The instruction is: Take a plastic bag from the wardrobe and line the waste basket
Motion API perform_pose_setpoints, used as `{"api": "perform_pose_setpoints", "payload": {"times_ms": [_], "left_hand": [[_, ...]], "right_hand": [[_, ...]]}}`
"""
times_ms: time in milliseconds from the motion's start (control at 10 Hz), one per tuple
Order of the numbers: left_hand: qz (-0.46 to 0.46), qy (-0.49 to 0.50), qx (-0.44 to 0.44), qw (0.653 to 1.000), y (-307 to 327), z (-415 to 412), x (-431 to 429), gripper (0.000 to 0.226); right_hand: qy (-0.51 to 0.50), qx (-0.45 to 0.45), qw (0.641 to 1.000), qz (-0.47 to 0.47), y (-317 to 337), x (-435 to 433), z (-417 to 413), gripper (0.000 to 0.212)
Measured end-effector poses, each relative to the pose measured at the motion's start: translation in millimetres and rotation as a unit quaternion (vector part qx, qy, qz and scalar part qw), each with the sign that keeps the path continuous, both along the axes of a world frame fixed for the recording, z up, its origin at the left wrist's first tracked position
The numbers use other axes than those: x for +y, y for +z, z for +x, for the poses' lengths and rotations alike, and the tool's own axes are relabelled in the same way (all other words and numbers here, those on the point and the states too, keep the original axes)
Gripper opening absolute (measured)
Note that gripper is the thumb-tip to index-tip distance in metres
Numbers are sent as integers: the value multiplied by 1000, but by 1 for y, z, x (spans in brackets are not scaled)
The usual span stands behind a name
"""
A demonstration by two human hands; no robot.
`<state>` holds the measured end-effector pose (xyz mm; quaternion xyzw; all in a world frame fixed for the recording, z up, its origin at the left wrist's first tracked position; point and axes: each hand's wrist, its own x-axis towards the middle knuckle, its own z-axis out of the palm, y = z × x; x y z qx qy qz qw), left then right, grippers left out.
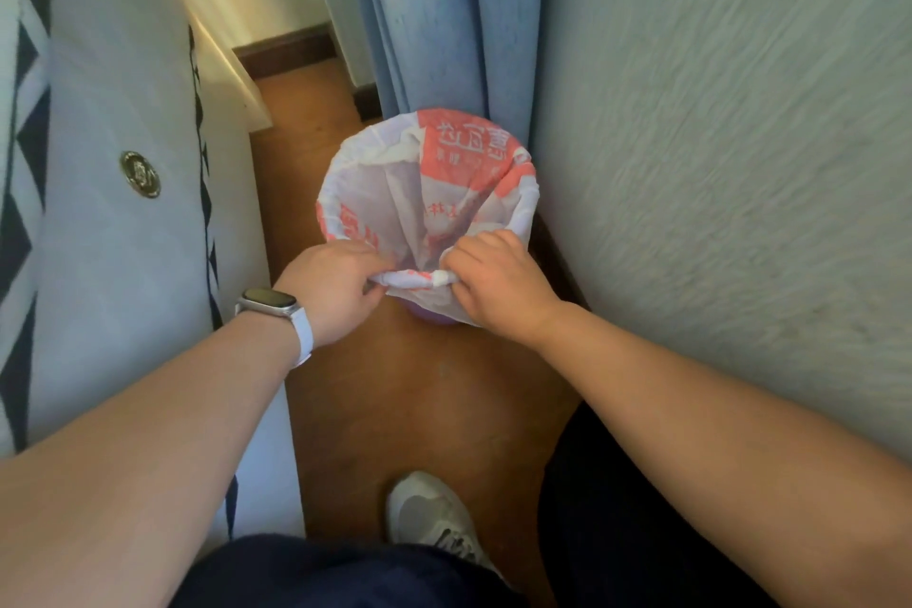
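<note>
A white plastic bag (pixel 429 183) with red print is spread open inside a waste basket on the floor, its edge folded over the rim all around. Only a sliver of the purple waste basket (pixel 429 317) shows below the bag at the near side. My left hand (pixel 335 286), with a watch on its wrist, pinches the bag's near edge from the left. My right hand (pixel 493 281) grips the same rolled edge from the right. Both hands are close together at the near rim.
A bed with white and black-patterned bedding (pixel 113 222) runs along the left. A textured wall (pixel 715 163) stands on the right, and blue curtains (pixel 444 15) hang behind the basket. My shoe (pixel 434 518) rests on the narrow brown floor strip (pixel 419 410).
</note>
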<state>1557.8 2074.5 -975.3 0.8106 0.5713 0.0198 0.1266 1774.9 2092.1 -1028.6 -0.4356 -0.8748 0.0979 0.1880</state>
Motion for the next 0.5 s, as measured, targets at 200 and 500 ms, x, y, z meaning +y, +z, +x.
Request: {"api": "perform_pose_setpoints", "payload": {"times_ms": [200, 500], "left_hand": [[-23, 16, 3, 1000, -1, 1, -11, 23], [7, 46, 11, 999, 44, 10, -12, 33]], "right_hand": [[27, -33, 997, -70, 2, -7, 0, 10], [-5, -66, 989, -135, 37, -28, -6, 37]]}}
